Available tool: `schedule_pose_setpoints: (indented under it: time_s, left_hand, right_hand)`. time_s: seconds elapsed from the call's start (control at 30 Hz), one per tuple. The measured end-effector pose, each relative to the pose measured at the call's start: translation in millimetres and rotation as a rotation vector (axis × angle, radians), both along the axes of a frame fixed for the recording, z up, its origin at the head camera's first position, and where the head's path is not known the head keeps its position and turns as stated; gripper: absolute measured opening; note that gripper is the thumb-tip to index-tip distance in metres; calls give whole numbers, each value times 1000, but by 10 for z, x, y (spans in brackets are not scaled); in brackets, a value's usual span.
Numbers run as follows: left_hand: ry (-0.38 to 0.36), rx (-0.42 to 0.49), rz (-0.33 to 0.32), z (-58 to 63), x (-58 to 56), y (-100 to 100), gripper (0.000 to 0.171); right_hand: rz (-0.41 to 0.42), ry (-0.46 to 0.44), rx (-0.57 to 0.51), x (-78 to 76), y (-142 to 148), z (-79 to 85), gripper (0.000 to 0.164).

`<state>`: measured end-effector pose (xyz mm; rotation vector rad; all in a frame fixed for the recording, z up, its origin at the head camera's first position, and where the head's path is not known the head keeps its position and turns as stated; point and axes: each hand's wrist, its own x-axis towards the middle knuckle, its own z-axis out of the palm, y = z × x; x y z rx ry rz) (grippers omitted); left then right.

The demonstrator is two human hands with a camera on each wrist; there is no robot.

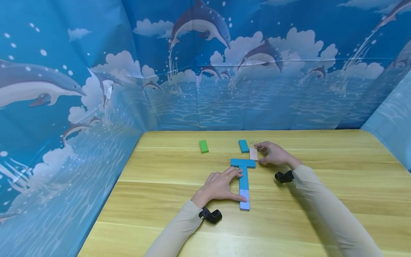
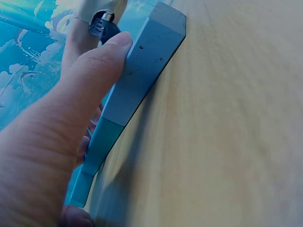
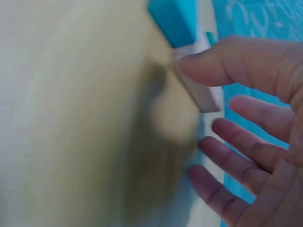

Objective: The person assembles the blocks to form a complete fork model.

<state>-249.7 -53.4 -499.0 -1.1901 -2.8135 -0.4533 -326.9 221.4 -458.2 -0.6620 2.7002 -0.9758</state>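
Observation:
A row of blocks lies on the wooden table (image 1: 179, 214): a pale blue block (image 1: 244, 201) nearest me, a teal block (image 1: 243, 181) beyond it, and a blue block (image 1: 243, 163) set crosswise at the far end. My left hand (image 1: 221, 185) rests against the row's left side. Its thumb (image 2: 104, 61) presses the pale blue block (image 2: 142, 71), and its fingers touch the teal block (image 2: 102, 142). My right hand (image 1: 273, 153) pinches a beige block (image 1: 253, 154) lengthwise, just beyond the crosswise block. A fingertip sits on the beige block's (image 3: 201, 94) end beside a short teal block (image 3: 175, 19).
The short teal block (image 1: 243, 146) and a green block (image 1: 203, 146) lie flat further back on the table. Blue dolphin-print sheets wall in the table at the back and on both sides. Bare wood stretches to the left, right and front.

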Motion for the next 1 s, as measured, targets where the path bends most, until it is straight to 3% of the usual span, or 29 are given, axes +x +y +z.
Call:
schedule_pose_setpoints:
  time_s: [0.13,0.3,0.4,0.63,0.83,1.0]
  left_hand:
    - [-8,-3,4,5,-1,-1,88]
    - [-16,-12,8,4,9,-16,88]
    - [-7,-16,8,-4,7,-20,87]
    - [-4,-18,1,5,3,2,87]
    - [-10,-14,-4,22,9,6,86]
    - [1,-14,0,28,3,-8,85]
  right_hand:
    - [-3,-63,-64,-53,22,64,56]
    - [-85,-14,-49,-166,-85,66,43]
    - [-109,6,-28,-233,-189,76,44]
    - [-40,-16,-4,-362,-323,73,58]
    - [-33,-47,45,-438,-362,14,65]
    - [-50,-2,81,-451,-443,23,64]
